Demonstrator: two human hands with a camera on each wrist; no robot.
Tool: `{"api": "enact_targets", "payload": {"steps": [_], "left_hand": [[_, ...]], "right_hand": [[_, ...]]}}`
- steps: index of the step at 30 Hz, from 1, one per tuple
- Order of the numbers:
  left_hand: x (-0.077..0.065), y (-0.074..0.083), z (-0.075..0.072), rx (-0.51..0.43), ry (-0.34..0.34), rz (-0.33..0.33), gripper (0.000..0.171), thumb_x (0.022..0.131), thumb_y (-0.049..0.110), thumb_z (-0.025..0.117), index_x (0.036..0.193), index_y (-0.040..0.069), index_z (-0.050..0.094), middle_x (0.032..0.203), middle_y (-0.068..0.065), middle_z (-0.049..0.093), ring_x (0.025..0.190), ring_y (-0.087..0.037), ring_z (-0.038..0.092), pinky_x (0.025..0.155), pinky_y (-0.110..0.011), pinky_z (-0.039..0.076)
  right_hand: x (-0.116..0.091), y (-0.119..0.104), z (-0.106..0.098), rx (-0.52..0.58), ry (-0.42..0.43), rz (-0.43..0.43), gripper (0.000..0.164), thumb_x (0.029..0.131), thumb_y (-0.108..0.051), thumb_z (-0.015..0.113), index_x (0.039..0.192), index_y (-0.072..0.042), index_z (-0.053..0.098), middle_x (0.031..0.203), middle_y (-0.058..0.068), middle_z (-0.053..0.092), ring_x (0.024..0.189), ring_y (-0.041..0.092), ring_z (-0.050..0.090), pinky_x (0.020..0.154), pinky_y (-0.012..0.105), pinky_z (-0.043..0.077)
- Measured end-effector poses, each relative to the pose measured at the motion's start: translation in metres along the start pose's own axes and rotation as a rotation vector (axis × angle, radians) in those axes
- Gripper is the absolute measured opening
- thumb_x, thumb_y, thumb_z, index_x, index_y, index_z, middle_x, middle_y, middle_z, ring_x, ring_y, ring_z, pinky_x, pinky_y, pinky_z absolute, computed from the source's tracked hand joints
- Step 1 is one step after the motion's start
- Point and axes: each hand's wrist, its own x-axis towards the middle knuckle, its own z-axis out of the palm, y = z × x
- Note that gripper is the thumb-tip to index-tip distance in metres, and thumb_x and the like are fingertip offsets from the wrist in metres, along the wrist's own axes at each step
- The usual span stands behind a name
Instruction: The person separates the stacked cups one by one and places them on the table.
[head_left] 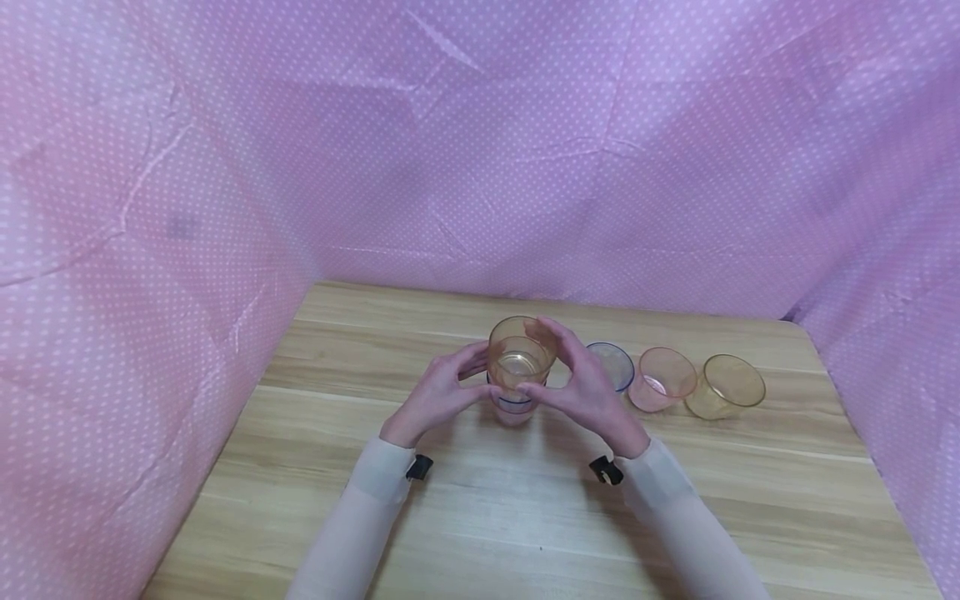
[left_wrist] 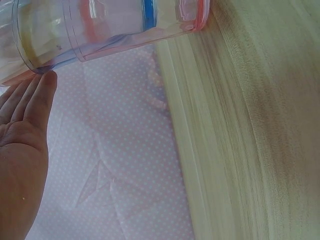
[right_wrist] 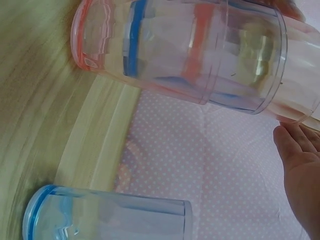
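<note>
1. The amber cup [head_left: 519, 354] sits atop the stack [head_left: 513, 419], above its blue-rimmed cup [head_left: 516, 407]; full seating cannot be told.
2. Left hand [head_left: 444, 392] and right hand [head_left: 588, 387] grasp it from the stack's either side; best kept level, with light, even pressure.
3. Right of the stack: blue cup [head_left: 613, 367], pink cup [head_left: 666, 379], yellow cup [head_left: 729, 385]; avoid knocking them.

We see the left hand [head_left: 444, 393] and right hand [head_left: 588, 390] gripping stacked cups [head_left: 516, 367] beside a blue cup [head_left: 615, 367], pink cup [head_left: 663, 379] and yellow cup [head_left: 725, 388].
</note>
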Motion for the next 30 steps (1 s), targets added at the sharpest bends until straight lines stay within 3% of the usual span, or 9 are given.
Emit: {"api": "enact_targets", "payload": {"steps": [14, 22, 30], "left_hand": [[0.001, -0.002, 0.001, -0.004, 0.008, -0.009, 0.07, 0.088, 0.012, 0.084, 0.148, -0.003, 0.051, 0.139, -0.021, 0.063, 0.125, -0.03, 0.065, 0.108, -0.03, 0.052], [0.002, -0.002, 0.001, -0.03, -0.001, 0.001, 0.068, 0.088, 0.006, 0.083, 0.147, -0.004, 0.051, 0.141, -0.022, 0.061, 0.127, -0.032, 0.063, 0.11, -0.028, 0.05], [0.003, -0.003, 0.0, -0.031, -0.003, 0.023, 0.068, 0.088, 0.008, 0.083, 0.148, -0.001, 0.053, 0.144, -0.018, 0.06, 0.129, -0.03, 0.062, 0.111, -0.03, 0.05]], "right_hand": [[0.0, -0.008, -0.005, 0.066, 0.037, -0.057, 0.097, 0.074, 0.014, 0.086, 0.155, -0.001, 0.035, 0.151, 0.022, 0.052, 0.139, 0.037, 0.05, 0.12, 0.028, 0.039], [0.0, -0.015, -0.009, 0.122, 0.084, -0.117, 0.101, 0.069, 0.021, 0.085, 0.155, 0.003, 0.034, 0.15, 0.027, 0.05, 0.142, 0.021, 0.049, 0.122, 0.033, 0.037], [-0.001, -0.022, -0.014, 0.138, 0.126, -0.164, 0.106, 0.064, 0.027, 0.083, 0.156, 0.004, 0.035, 0.15, 0.028, 0.05, 0.141, 0.022, 0.05, 0.122, 0.037, 0.038]]}}
